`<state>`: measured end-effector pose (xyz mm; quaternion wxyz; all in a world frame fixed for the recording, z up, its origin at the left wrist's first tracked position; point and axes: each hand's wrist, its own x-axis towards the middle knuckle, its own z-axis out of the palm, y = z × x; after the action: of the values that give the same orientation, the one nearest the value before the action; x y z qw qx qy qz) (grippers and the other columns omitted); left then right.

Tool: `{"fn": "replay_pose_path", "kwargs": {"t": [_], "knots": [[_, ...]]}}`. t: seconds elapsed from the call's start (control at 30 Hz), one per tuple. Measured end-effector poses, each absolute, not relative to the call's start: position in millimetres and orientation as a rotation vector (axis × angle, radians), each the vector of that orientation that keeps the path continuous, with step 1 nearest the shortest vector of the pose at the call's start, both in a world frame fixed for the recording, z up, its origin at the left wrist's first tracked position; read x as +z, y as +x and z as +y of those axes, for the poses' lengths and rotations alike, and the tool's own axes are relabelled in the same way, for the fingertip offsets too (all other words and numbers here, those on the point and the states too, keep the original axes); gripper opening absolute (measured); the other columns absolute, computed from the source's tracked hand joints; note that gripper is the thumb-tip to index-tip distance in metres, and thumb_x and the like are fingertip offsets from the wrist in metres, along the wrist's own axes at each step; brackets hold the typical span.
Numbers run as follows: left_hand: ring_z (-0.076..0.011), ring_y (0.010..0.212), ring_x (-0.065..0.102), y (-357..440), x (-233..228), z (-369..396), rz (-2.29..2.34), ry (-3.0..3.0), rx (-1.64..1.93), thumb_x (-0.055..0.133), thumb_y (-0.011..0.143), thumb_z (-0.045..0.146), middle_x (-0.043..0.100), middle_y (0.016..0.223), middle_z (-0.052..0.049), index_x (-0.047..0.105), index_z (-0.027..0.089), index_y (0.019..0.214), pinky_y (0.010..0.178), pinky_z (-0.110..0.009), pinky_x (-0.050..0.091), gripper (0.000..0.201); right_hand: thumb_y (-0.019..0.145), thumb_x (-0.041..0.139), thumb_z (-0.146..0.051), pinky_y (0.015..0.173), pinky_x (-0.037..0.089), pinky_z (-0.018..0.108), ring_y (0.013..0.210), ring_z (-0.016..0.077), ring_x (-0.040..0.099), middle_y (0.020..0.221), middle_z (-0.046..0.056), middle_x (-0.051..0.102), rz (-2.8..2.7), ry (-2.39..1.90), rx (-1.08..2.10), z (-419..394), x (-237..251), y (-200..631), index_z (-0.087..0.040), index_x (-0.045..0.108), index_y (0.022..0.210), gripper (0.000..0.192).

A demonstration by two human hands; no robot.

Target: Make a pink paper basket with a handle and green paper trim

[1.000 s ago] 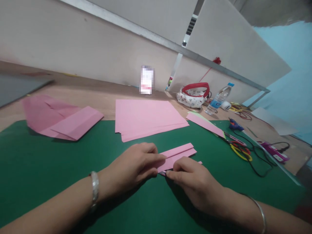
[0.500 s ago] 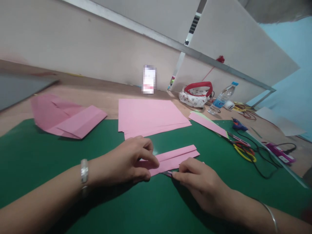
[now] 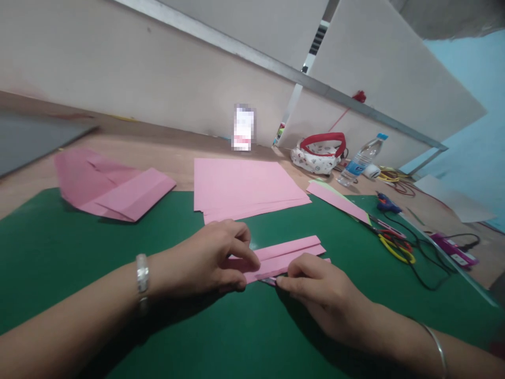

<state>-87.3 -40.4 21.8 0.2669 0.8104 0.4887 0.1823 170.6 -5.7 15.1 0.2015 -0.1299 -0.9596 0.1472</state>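
A narrow folded pink paper strip lies on the green cutting mat in front of me. My left hand pinches the strip's left end between thumb and fingers. My right hand presses its fingertips on the strip's near edge, just right of the left hand. Both wrists wear silver bangles. The strip's left end is hidden under my fingers.
A stack of pink sheets lies behind the strip, folded pink paper at the left, another pink strip to the right. Scissors, a glue gun, cables, a water bottle and a pouch crowd the right side.
My left hand slid a little left along the strip and its fingers curled over the end. My right hand shifted slightly and stays on the near edge. The view drifted slightly.
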Motion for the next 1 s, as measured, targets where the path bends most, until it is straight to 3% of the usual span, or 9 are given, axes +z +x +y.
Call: {"fn": "replay_pose_path", "kwargs": {"t": [0.2,0.47,0.67,1.0], "knots": [[-0.0174,0.083,0.055,-87,21,-40,1.307,2.210,0.496,0.078,0.074,0.022,0.055,0.090,0.000,0.076,0.031,0.092,0.071,-0.027,0.041,0.020,0.088,0.048,-0.001,0.058,0.038,0.025,0.069,0.0147,0.048,0.077,0.006,0.055,-2.691,-0.359,0.406,-7,16,161,-0.012,0.067,0.094,0.023],[-0.0172,0.082,0.055,-87,22,-39,1.308,2.230,0.499,0.078,0.073,0.023,0.056,0.090,0.000,0.076,0.032,0.091,0.068,-0.027,0.040,0.020,0.090,0.047,-0.003,0.056,0.040,0.024,0.066,0.0139,0.049,0.077,0.006,0.056,-2.709,-0.369,0.401,-9,21,166,-0.012,0.067,0.099,0.024],[-0.0214,0.086,0.053,-75,17,-44,1.405,2.230,0.575,0.073,0.079,0.027,0.056,0.088,-0.002,0.075,0.033,0.098,0.074,-0.033,0.039,0.020,0.092,0.048,-0.006,0.063,0.046,0.025,0.074,0.0147,0.055,0.085,0.007,0.062,-2.692,-0.319,0.428,9,23,165,-0.015,0.066,0.103,0.023],[-0.0233,0.087,0.052,-70,13,-44,1.437,2.253,0.582,0.070,0.082,0.033,0.056,0.089,-0.003,0.075,0.033,0.100,0.074,-0.035,0.039,0.019,0.092,0.050,-0.007,0.059,0.044,0.024,0.069,0.0134,0.053,0.080,0.005,0.058,-2.655,-0.303,0.409,17,16,173,-0.015,0.068,0.103,0.022]]}}
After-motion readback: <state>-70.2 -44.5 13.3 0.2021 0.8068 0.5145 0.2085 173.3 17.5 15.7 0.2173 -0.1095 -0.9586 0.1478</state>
